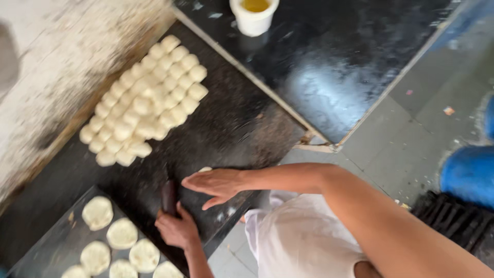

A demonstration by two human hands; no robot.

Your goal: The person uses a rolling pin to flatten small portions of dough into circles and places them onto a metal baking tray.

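My left hand [177, 230] is closed around the near end of a dark rolling pin [169, 195], which lies on the dark floured worktop [231, 123]. Just beside the pin, my right hand [216, 185] is flat, palm down, fingers stretched out. A small pale piece of dough [205, 169] peeks out from under its fingertips. Several round dough balls [146, 100] sit packed together in a cluster farther along the worktop. Several flattened dough discs [122, 233] lie on a dark tray [54, 244] next to my left hand.
A white cup of yellow liquid [253, 15] stands on a glossy black surface [329, 67]. A floured pale board [56, 67] borders the worktop. Grey tiled floor [406, 139], a blue object [471, 172] and a black grate [453, 219] lie beside my white apron [303, 237].
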